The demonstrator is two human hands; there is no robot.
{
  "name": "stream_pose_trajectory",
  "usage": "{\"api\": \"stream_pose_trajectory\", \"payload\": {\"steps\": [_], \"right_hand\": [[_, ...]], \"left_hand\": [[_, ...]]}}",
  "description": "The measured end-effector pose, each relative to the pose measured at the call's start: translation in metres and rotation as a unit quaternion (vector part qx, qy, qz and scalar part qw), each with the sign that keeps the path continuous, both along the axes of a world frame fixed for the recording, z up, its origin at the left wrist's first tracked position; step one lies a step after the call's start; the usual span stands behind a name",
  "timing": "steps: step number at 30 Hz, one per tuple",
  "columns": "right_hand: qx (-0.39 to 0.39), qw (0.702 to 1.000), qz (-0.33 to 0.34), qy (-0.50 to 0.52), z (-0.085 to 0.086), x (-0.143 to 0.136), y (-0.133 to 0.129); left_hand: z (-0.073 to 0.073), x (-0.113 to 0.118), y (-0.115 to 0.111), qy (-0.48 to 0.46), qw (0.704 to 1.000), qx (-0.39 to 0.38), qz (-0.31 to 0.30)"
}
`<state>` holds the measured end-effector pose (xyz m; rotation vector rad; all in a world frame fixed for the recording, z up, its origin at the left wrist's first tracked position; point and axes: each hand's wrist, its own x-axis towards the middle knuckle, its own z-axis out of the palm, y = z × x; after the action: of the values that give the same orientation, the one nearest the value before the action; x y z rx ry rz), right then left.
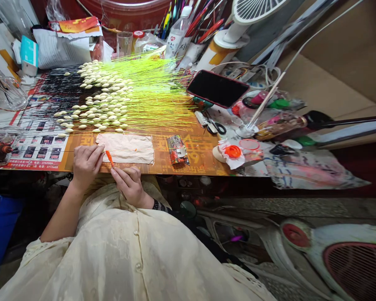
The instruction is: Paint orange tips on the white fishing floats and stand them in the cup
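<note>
My right hand (130,184) is closed on a thin paintbrush, its orange-coated tip (109,157) pointing up and left at the table's front edge. My left hand (87,163) is just left of that tip, with fingers pinched together. What they hold, if anything, is too small to make out. Under the brush tip and beyond lies a creased pale cloth (128,147) with small orange spots. Behind it is a heap of thin fishing floats with cream oval bodies (113,100), black stems leftward and bright yellow-green stems (159,88) rightward.
On the right stand a small pot of orange paint (232,151), scissors (219,127) and a propped phone (217,88). A small patterned packet (178,149) lies right of the cloth. A bottle (177,35) and a small fan (253,10) stand at the back.
</note>
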<state>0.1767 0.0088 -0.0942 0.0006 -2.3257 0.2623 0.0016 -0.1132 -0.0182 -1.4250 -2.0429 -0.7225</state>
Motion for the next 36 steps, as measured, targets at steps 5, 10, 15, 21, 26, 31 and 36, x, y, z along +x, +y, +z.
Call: {"api": "stream_pose_trajectory", "payload": {"steps": [5,10,15,21,26,31,36], "right_hand": [[-0.001,1.000,0.000,0.004,-0.004,0.000,0.000],[-0.004,1.000,0.001,0.030,0.001,-0.001,-0.001],[-0.001,0.998,0.007,0.070,0.009,-0.002,0.000],[-0.005,0.999,0.017,0.047,0.002,0.001,0.003],[-0.056,0.990,0.074,0.110,0.003,0.002,0.006],[-0.107,0.978,0.120,0.136,0.009,0.005,0.010],[-0.140,0.968,0.140,0.154,0.012,0.009,0.013]], "left_hand": [[0.000,0.000,0.000,0.002,1.000,-0.002,0.000],[-0.001,0.000,0.000,-0.003,1.000,0.000,-0.002],[-0.001,-0.001,0.000,0.019,1.000,0.003,-0.002],[-0.002,-0.002,-0.001,0.009,1.000,-0.003,0.001],[0.001,-0.001,-0.001,-0.006,1.000,0.011,-0.009],[0.011,0.001,0.000,-0.018,1.000,0.007,0.005],[0.028,0.003,0.001,-0.016,1.000,0.004,0.005]]}}
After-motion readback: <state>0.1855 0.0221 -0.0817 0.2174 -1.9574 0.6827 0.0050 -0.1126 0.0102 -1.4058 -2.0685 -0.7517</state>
